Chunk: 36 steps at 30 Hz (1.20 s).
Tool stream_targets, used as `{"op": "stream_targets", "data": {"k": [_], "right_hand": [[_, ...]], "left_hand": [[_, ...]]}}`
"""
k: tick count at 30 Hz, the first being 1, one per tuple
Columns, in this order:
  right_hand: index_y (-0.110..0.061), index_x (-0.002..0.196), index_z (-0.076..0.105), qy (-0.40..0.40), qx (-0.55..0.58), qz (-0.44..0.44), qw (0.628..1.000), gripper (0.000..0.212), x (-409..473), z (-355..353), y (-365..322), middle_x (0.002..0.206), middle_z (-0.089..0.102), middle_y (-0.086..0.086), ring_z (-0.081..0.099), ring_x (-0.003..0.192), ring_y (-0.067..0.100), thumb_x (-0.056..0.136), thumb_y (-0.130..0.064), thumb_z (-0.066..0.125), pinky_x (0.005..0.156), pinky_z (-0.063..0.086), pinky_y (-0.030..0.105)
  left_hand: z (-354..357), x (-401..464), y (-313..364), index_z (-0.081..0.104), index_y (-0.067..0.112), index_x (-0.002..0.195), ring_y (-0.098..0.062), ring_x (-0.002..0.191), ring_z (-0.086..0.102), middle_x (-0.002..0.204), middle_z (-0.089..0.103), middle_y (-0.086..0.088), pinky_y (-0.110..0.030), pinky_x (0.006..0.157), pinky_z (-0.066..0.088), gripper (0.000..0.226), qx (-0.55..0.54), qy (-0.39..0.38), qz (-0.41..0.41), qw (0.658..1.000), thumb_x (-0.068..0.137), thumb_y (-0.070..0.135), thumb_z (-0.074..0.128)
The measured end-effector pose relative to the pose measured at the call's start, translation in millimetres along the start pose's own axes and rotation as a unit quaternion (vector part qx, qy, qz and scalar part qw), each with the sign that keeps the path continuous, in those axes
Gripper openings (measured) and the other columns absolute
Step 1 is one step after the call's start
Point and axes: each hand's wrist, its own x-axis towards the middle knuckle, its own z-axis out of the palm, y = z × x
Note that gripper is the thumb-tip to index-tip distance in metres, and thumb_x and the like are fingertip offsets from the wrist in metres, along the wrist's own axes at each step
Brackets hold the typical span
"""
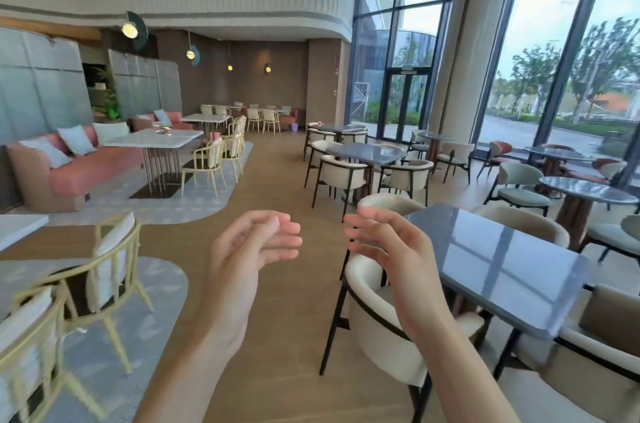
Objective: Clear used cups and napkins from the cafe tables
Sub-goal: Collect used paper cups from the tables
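Both hands are raised in front of the person over the wooden floor (277, 163), palms turned toward each other with a gap between them. The left hand (249, 249) has its fingers loosely bent and close together, holding nothing; the right hand (384, 246) has its fingers relaxed and slightly spread, also holding nothing. Just to the right stands a dark glossy table (498, 263) with cream armchairs around it; the nearest armchair (377, 315) sits below the right forearm. To the left are pale yellow chairs (104, 266) on a grey rug (152, 311). Farther along on the left, a white table (156, 140) stands in front of a pink sofa (69, 176) with light cushions, and on that table are small pink cups (162, 129), well apart from both hands; how many there are is too blurred to tell. Another pink cup (320, 123) sits on a dark table (341, 128) farther back on the right side of the aisle. Beyond these are more tables and chairs, a brown back wall with round lamps (130, 29), and tall windows (561, 59) with a glass door (405, 107) on the right.
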Motion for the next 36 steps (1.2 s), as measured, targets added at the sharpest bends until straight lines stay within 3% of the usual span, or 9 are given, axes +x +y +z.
{"op": "stream_targets", "data": {"k": [5, 11, 17, 22, 27, 36], "right_hand": [[-0.006, 0.113, 0.071, 0.021, -0.011, 0.002, 1.0, 0.019, 124, 57, 55, 0.106, 0.079, 0.007, 0.072, 0.105, 0.028, 0.1, -0.008, 0.058, 0.087, 0.06, 0.031], [-0.008, 0.113, 0.072, 0.046, -0.02, -0.02, 0.999, 0.019, 263, 103, 91, 0.105, 0.079, 0.004, 0.074, 0.101, 0.022, 0.101, -0.009, 0.058, 0.085, 0.059, 0.027], [-0.005, 0.112, 0.071, 0.08, -0.006, -0.02, 0.997, 0.018, 374, 124, 150, 0.105, 0.079, 0.007, 0.074, 0.101, 0.024, 0.1, -0.007, 0.058, 0.084, 0.061, 0.028], [-0.004, 0.111, 0.071, 0.08, 0.026, -0.011, 0.996, 0.018, 488, 148, 222, 0.102, 0.079, 0.009, 0.075, 0.098, 0.025, 0.1, -0.006, 0.056, 0.085, 0.06, 0.031], [-0.002, 0.111, 0.069, 0.045, 0.07, 0.009, 0.996, 0.018, 629, 204, 287, 0.105, 0.078, 0.013, 0.072, 0.087, 0.018, 0.101, -0.004, 0.055, 0.083, 0.059, 0.033], [-0.002, 0.112, 0.069, -0.031, 0.069, 0.049, 0.996, 0.018, 850, 293, 392, 0.108, 0.078, 0.013, 0.073, 0.088, 0.017, 0.1, -0.004, 0.056, 0.084, 0.058, 0.033]], "left_hand": [[-30, 138, -66, 0.075, 0.009, 0.094, -0.031, 0.087, 0.076, 0.092, 0.078, -0.015, -0.041, 0.079, 0.06, 0.023, 0.003, -0.01, -0.011, 1.0, 0.103, 0.007, 0.053], [-36, 304, -98, 0.074, 0.008, 0.097, -0.028, 0.087, 0.076, 0.092, 0.078, -0.012, -0.036, 0.077, 0.064, 0.023, -0.004, -0.053, 0.008, 0.999, 0.103, 0.007, 0.052], [-39, 411, -177, 0.075, 0.007, 0.095, -0.031, 0.087, 0.076, 0.092, 0.078, -0.014, -0.045, 0.081, 0.059, 0.024, -0.005, -0.082, -0.013, 0.997, 0.103, 0.006, 0.052], [-53, 519, -248, 0.074, 0.007, 0.093, -0.032, 0.086, 0.075, 0.091, 0.077, -0.016, -0.038, 0.076, 0.063, 0.024, 0.002, -0.067, -0.012, 0.998, 0.102, 0.003, 0.052], [-74, 658, -297, 0.073, 0.006, 0.093, -0.031, 0.086, 0.075, 0.091, 0.077, -0.015, -0.036, 0.075, 0.063, 0.024, 0.04, -0.033, 0.004, 0.999, 0.102, 0.003, 0.051], [-123, 871, -394, 0.071, 0.003, 0.094, -0.03, 0.082, 0.075, 0.087, 0.077, -0.012, -0.036, 0.074, 0.064, 0.023, 0.047, 0.045, 0.007, 0.998, 0.102, 0.0, 0.049]]}}
